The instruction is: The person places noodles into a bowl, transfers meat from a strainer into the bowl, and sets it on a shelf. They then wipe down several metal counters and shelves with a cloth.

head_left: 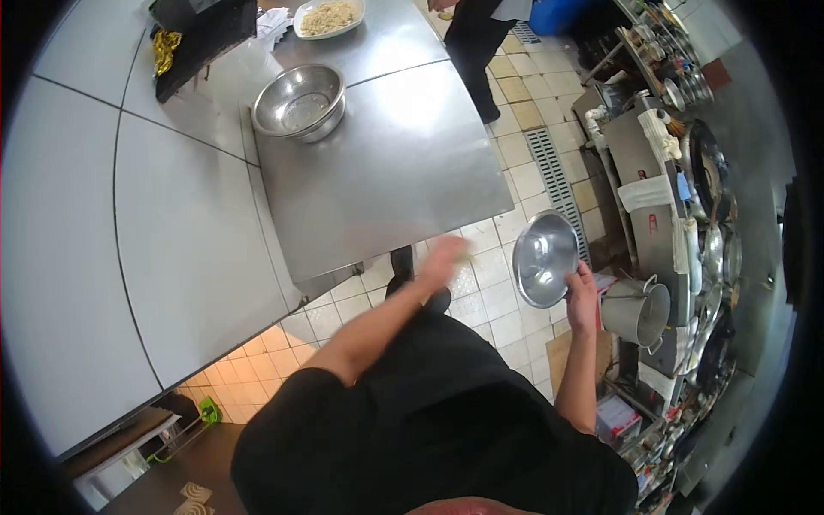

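My right hand [582, 296] grips the rim of a shiny metal bowl [546, 257], which it holds tilted out over the tiled floor. Smeared by motion, my left hand [444, 262] is in front of the steel table's near edge; its fingers cannot be made out. On the steel table [386, 172] stands another metal mixing bowl [300, 103], near the left wall. Behind that bowl a white dish [329, 17] holds pale, grain-like food.
A person in dark trousers [476, 56] stands beyond the table. To the right, a tall metal pot [635, 311] stands by a stove line [652, 215] with several pans and utensils. A floor drain [554, 180] crosses the tiles. A white-panelled surface [189, 240] lies to the left.
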The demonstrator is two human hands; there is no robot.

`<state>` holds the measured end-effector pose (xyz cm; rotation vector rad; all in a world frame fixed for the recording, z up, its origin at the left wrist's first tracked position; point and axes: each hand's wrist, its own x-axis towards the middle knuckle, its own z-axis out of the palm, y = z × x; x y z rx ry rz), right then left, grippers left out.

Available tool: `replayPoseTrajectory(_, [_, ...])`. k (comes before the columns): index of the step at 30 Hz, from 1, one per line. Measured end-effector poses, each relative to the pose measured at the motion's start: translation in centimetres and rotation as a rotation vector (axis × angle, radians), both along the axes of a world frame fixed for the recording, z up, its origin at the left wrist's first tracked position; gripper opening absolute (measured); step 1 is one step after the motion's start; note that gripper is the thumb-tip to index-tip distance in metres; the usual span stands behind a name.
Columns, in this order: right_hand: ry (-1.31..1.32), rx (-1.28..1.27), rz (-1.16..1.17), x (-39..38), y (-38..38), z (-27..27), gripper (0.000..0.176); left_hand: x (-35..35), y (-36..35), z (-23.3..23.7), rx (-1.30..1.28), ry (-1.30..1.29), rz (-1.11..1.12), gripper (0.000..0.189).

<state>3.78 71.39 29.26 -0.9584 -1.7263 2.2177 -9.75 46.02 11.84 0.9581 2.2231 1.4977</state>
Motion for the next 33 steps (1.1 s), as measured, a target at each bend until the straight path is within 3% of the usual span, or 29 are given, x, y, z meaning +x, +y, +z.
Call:
replayPoseTrajectory(1, [0.008,-0.006,0.015,-0.5,-0.1,1.1,0.023,1.9,3.8,2.6,0.049,-0.127,-0.124,0.036])
replayPoseTrajectory(2, [0.016,-0.011,0.024,-0.7,-0.1,2.2,0.023,3.1,5.1,5.3,0.053,-0.122,-0.105,0.034])
replayPoseTrajectory(4, [0.043,0.060,0.005,-0.6,1.2,2.5,0.024,0.8,3.4,5.9,0.240,0.058,-0.029,0.031])
replayPoseTrajectory(5, [0.054,0.050,-0.021,-0.2,1.1,3.0,0.024,-1.0,0.6,7.8,0.225,-0.095,0.151,0.029])
replayPoseTrajectory(6, [0.068,0.041,-0.051,0.2,1.0,3.2,0.024,-3.8,-2.9,9.1,0.007,0.087,0.271,0.029])
replayPoseTrajectory(7, [0.082,-0.002,-0.100,0.6,1.1,2.9,0.024,-7.0,-7.5,4.4,-0.085,0.313,0.312,0.035])
replayPoseTrajectory(9, [0.060,-0.007,-0.126,1.4,1.2,2.2,0.022,-12.7,-12.2,9.0,-0.046,-0.415,0.624,0.053])
replayPoseTrajectory(12, [0.004,-0.026,-0.119,2.2,1.1,0.5,0.020,-16.5,-10.8,2.8,-0.900,0.442,0.974,0.057])
replayPoseTrajectory(15, [-0.048,-0.001,-0.164,0.5,-0.2,1.1,0.020,-19.7,-1.8,0.4,-0.673,0.415,0.966,0.062])
replayPoseTrajectory(18, [-0.067,0.034,-0.210,-0.2,-1.3,1.0,0.022,-26.3,5.4,2.5,-0.637,0.338,1.037,0.061])
replayPoseTrajectory(20, [-0.136,0.026,-0.235,0.6,-1.9,1.3,0.023,-32.3,8.3,3.2,-0.546,0.353,0.989,0.058])
replayPoseTrajectory(22, [-0.144,-0.001,-0.306,1.3,-2.9,1.8,0.024,-38.5,10.5,1.5,-0.395,0.555,0.842,0.048])
replayPoseTrajectory(24, [-0.146,-0.016,-0.355,1.5,-3.6,1.7,0.026,-42.3,13.5,2.5,-0.459,0.154,0.469,0.035])
replayPoseTrajectory(25, [-0.147,-0.012,-0.364,1.6,-3.7,1.7,0.027,-39.9,15.8,1.7,-0.096,0.210,0.450,0.029])
replayPoseTrajectory(27, [-0.139,-0.008,-0.358,1.1,-3.7,2.2,0.029,-34.4,20.3,-2.6,0.128,0.447,-0.065,0.038])
replayPoseTrajectory(28, [-0.131,-0.008,-0.354,0.3,-3.5,2.7,0.030,-29.4,21.2,-2.9,0.061,0.407,-0.339,0.041])
replayPoseTrajectory(29, [-0.109,0.013,-0.321,0.2,-2.9,2.6,0.031,-23.4,20.4,-0.9,-0.030,0.321,-0.496,0.038])
replayPoseTrajectory(30, [-0.101,0.014,-0.327,-0.3,-2.5,3.2,0.031,-19.0,20.1,-2.6,-0.109,0.323,-0.603,0.041])
replayPoseTrajectory(31, [-0.095,0.047,-0.338,-0.6,-2.2,3.5,0.031,-16.1,16.8,1.9,-0.045,0.460,-0.651,0.037])
replayPoseTrajectory(33, [-0.096,0.065,-0.369,-0.3,-1.8,3.5,0.029,-12.9,10.7,3.3,-0.061,0.423,-0.679,0.035])
